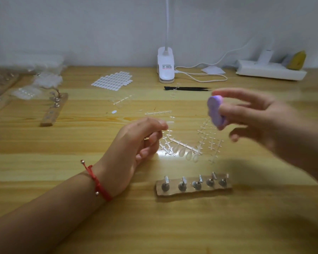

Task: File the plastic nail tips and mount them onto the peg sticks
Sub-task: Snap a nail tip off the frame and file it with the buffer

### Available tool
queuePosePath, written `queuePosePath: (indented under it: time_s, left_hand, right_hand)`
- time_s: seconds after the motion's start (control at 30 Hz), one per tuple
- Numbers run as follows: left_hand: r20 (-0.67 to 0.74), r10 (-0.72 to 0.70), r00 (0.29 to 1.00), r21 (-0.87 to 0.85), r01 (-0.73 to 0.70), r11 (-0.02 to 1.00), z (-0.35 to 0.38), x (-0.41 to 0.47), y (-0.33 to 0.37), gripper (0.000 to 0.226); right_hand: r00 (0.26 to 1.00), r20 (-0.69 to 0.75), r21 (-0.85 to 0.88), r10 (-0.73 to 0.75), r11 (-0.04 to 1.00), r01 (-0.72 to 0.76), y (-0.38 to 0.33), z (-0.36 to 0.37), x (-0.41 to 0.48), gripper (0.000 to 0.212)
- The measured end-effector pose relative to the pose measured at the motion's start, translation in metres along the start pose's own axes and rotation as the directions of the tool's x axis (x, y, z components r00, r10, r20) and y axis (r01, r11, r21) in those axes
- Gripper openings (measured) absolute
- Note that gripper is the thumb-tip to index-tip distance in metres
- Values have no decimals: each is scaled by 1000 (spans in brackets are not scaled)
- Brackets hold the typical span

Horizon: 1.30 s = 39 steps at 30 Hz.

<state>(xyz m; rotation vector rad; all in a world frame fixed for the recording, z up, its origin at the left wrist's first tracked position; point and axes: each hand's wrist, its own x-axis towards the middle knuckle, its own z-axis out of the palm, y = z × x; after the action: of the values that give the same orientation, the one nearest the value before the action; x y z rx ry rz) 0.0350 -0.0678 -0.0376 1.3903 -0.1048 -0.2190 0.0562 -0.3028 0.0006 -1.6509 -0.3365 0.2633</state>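
Head view: your right hand [264,121] pinches the purple file [214,110]; left hand [136,143] is curled, and I cannot tell if it holds anything. Peg strip [193,191] looks bare and nail tips [186,153] sit on their frame, so judged early.

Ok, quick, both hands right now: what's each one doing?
Left hand: curled, apparently pinching a clear nail tip at its fingertips.
Right hand: holding the purple file between thumb and fingers, blurred.

The right hand [261,118] is smeared by motion, its fingers covering part of the purple file [215,111]. Whether the left hand [136,142] pinches anything, I cannot tell. Blurred peg boards [0,83] run off the left edge.
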Motion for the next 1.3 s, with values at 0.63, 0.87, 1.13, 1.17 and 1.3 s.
queuePosePath:
  time_s: [0.63,0.87,1.13,1.17,1.3]
  left_hand:
    - [-49,141,989,85,-137,987,4,0,-11,29]
    - [98,186,978,152,-199,968,8,-4,-12,26]
    - [122,215,969,143,-231,962,10,-4,-13,36]
    - [126,213,969,146,-230,962,9,-4,-13,35]
    - [117,204,972,123,-218,968,8,-3,-13,39]
  right_hand:
    - [991,83,96,107,989,-115,26,52,11,19]
    - [996,94,-46,11,999,-7,21,58,5,18]
    - [981,102,405,165,894,-192,22,57,13,33]
    - [983,97,458,157,870,-184,24,55,14,35]
    - [984,120,476,129,863,-171,31,51,9,24]
